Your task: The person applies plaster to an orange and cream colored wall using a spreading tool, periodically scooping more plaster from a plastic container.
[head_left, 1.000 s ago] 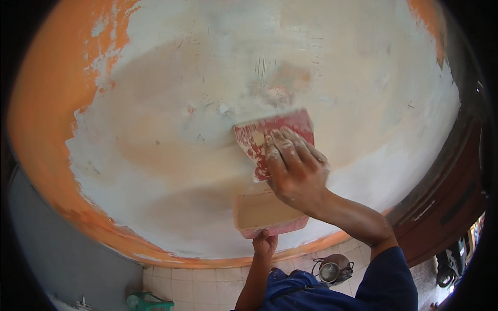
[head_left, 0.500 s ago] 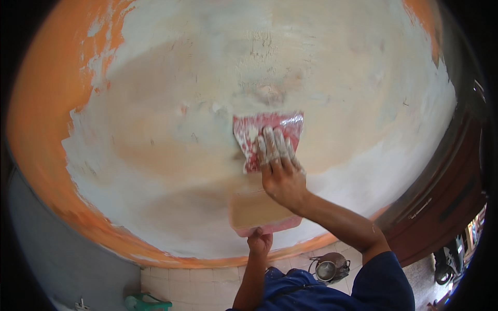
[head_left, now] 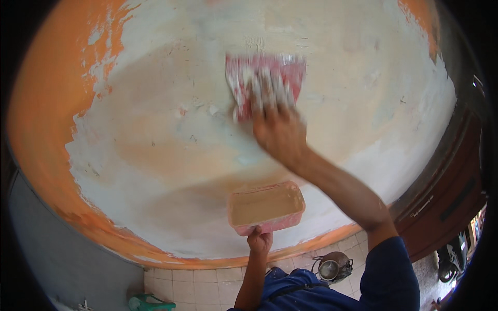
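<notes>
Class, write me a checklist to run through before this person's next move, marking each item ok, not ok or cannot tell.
1. Right hand holds the red, flared, flat spreader: ok, fingers lie across its face.
2. Left hand supports the pink rectangular tub: ok, held at its near side.
3. Beige paste in the tub: ok.
4. Orange-edged, whitish wall smooth above the spreader: not ok, rough ridges show there.
5. Spreader's upper edge clean: cannot tell, blurred.
6. Dark round pot apart from both hands: ok, on the pale tiled floor.
</notes>
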`<state>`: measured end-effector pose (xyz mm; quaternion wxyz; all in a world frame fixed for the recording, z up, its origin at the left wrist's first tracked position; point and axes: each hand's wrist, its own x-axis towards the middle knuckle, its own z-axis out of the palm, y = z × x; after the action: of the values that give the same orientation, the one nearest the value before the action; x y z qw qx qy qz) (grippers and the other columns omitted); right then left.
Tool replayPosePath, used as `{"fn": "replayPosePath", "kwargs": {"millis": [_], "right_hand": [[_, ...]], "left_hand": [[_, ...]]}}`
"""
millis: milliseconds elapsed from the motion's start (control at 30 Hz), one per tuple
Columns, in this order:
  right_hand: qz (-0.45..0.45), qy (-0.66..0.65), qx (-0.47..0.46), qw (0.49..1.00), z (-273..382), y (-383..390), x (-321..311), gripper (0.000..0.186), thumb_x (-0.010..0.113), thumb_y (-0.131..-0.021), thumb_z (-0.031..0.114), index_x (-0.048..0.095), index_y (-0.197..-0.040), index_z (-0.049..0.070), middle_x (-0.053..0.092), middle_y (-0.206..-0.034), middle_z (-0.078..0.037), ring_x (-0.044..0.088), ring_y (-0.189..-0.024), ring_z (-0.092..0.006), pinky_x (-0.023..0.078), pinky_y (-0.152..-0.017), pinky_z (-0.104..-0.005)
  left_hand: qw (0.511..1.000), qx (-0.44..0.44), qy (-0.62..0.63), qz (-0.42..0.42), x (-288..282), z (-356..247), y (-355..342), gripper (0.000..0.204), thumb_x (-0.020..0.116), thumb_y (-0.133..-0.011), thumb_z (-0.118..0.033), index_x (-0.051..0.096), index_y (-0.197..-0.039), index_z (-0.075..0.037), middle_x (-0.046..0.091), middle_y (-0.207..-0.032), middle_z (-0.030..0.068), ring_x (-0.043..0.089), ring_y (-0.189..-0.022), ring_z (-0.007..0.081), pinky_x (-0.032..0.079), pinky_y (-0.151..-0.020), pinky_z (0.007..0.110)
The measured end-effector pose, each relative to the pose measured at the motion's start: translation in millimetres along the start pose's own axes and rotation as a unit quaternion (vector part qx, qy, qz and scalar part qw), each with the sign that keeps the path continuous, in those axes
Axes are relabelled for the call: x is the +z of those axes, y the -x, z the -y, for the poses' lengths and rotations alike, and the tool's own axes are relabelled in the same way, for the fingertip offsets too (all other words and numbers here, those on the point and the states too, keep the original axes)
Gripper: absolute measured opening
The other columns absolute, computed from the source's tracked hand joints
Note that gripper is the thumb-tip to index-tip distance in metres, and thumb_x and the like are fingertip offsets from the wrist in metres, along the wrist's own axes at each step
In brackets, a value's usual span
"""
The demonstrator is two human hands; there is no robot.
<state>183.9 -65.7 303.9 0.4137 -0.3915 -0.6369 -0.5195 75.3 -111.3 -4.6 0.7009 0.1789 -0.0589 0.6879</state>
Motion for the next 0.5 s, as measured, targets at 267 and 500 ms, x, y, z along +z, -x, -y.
{"fn": "replayPosePath", "kwargs": {"millis": [267,500], "right_hand": [[0.003,-0.231,0.032,0.972,10,48,-55,0.038,0.057,-0.062,0.006,0.060,-0.098,-0.003,0.059,-0.101,-0.019,0.057,-0.097,-0.0344,0.048,-0.083,-0.0407],[-0.065,-0.009,0.003,0.998,-17,-22,-21,0.029,0.057,-0.067,0.005,0.062,-0.096,0.002,0.062,-0.099,-0.013,0.063,-0.086,-0.0254,0.052,-0.067,-0.0343]], "left_hand": [[1.000,-0.011,0.011,-0.017,-1,1,0,0.053,0.064,-0.070,0.003,0.047,-0.119,-0.006,0.054,-0.117,0.0049,0.049,-0.113,0.0191,0.039,-0.099,0.033],[1.000,0.000,0.030,0.001,9,2,2,0.052,0.062,-0.070,0.007,0.049,-0.118,-0.008,0.055,-0.115,0.0036,0.050,-0.111,0.0184,0.041,-0.098,0.032]]}}
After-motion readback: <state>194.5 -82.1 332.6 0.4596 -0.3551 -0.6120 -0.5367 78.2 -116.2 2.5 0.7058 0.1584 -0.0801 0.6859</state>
